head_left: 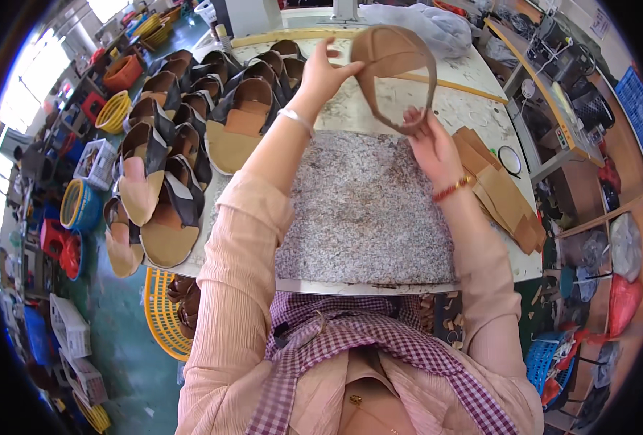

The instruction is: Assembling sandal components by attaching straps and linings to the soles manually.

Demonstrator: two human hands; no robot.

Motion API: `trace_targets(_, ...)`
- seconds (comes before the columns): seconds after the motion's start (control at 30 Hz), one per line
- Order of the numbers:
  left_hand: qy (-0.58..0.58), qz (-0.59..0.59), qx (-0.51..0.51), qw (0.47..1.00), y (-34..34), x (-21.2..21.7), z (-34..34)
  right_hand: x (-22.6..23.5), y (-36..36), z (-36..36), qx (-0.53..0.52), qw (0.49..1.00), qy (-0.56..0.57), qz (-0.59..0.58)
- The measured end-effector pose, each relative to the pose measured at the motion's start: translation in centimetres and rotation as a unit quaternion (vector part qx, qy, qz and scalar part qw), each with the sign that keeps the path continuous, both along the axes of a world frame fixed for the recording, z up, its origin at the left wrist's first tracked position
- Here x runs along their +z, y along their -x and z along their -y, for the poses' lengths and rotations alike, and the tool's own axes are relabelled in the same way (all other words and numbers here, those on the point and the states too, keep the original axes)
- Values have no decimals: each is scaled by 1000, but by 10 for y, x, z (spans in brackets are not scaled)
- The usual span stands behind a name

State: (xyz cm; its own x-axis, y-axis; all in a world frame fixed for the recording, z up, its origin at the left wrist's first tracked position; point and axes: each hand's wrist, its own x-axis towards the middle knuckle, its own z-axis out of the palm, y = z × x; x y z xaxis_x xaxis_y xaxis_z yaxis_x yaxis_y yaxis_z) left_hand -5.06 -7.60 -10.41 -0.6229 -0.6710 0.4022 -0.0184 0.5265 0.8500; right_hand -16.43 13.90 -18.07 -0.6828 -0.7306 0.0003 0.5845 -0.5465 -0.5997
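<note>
A brown shoe upper piece (pixel 390 59), curved into a loop with a thin band, is raised above the far part of the table. My right hand (pixel 434 145) grips the lower end of that band between its fingers and thumb. At the piece's left edge, the thumb of my left hand (pixel 321 78) touches it, while the other fingers stand apart from the thumb. Below both hands lies a speckled grey mat (pixel 368 210). Stacked to the left are several dark shoe uppers (pixel 252 101) with tan insoles.
Flat brown pieces (pixel 499 192) lie by the table's right edge, near a ring-shaped roll (pixel 510 160). Clear plastic bags (pixel 419 29) sit at the back. A yellow basket (pixel 163 315) stands below on the left, a blue basket (pixel 546 362) on the right.
</note>
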Motion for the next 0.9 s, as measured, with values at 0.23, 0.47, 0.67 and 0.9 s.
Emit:
trace_targets(0.23,201,292,298,886,-80,-62,79,-6,-20,-9,46,980,-155,-120)
trace_targets(0.47,144,-3,176,974,-167,24,146,-2,-41,-49,81,943,-249,-205)
trace_targets(0.67,121,177,-177,961,-190,100,41,35,-86,-42,-13,831,-212,-514)
trace_targets(0.9,427,301,-304,797,-195,-13,-62,32,-125,-47,-80,518,-139,-840)
